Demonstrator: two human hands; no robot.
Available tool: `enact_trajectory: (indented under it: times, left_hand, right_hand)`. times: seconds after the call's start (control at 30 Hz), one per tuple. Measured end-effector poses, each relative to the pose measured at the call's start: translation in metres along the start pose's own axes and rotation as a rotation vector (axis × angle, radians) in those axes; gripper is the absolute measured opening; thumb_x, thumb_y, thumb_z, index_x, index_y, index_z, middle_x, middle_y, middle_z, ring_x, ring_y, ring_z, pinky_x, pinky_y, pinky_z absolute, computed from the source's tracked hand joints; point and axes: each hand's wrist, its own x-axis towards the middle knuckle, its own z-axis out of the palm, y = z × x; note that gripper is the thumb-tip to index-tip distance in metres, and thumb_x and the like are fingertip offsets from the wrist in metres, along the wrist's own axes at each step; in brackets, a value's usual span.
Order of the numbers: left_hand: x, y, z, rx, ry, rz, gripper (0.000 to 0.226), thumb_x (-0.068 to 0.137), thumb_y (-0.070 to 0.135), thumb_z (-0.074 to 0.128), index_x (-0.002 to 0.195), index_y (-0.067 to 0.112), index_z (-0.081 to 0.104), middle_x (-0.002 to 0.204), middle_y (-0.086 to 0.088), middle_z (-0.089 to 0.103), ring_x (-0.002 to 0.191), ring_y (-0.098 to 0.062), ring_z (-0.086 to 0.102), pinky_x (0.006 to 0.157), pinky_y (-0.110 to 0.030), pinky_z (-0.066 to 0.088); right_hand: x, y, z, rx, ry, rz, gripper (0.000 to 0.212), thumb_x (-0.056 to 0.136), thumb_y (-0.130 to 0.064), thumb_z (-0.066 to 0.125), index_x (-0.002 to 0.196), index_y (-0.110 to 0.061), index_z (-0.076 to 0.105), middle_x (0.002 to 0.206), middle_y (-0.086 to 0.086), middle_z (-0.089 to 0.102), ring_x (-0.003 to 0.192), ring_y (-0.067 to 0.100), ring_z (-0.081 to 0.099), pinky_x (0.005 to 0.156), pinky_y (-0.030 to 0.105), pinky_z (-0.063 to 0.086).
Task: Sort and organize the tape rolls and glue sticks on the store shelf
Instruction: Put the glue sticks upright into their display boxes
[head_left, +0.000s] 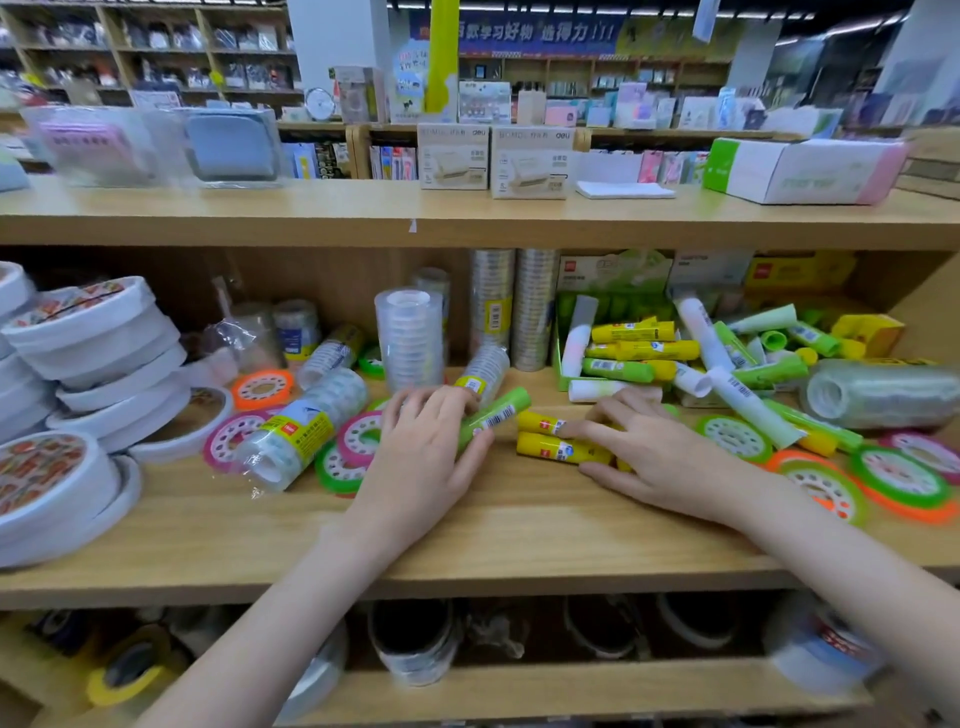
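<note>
My left hand (426, 457) is closed around a green glue stick (498, 415) at the middle of the wooden shelf (467, 535). My right hand (654, 457) lies over two yellow glue sticks (550, 447), fingertips touching them. A jumble of green, yellow and white glue sticks (691, 358) fills the right of the shelf around a green display box (558, 364). Clear tape packs (296, 436) lie to the left, another (410, 338) stands upright behind my left hand. Flat coloured tape rolls (358, 441) lie under my left wrist, more coloured rolls (904, 478) at far right.
Stacks of white double-sided tape rolls (88, 364) occupy the left end. Tall clear tape stacks (514, 306) stand at the back. A large clear tape pack (878, 392) lies at the right. Boxes (530, 161) sit on the top shelf; tape rolls (415, 644) fill the lower one.
</note>
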Motion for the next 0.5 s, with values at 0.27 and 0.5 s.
enact_trajectory:
  times: [0.27, 0.5]
  left_hand:
    - [0.006, 0.012, 0.001, -0.035, 0.049, -0.152, 0.039, 0.088, 0.042, 0.036, 0.094, 0.009, 0.057, 0.089, -0.005, 0.061, 0.086, -0.03, 0.055, 0.086, -0.041, 0.037]
    - [0.019, 0.054, 0.011, -0.056, 0.157, -0.248, 0.031, 0.084, 0.04, 0.043, 0.088, 0.011, 0.054, 0.087, -0.002, 0.057, 0.093, -0.019, 0.042, 0.079, -0.029, 0.031]
  right_hand:
    - [0.006, 0.011, 0.001, 0.086, 0.173, -0.035, 0.034, 0.089, -0.044, 0.035, 0.12, -0.031, 0.043, 0.094, 0.004, 0.053, 0.091, 0.012, 0.04, 0.067, 0.03, 0.046]
    - [0.0, 0.036, -0.004, 0.213, 0.409, 0.056, 0.041, 0.086, -0.038, 0.045, 0.116, -0.015, 0.06, 0.088, 0.008, 0.056, 0.087, 0.02, 0.046, 0.076, 0.026, 0.037]
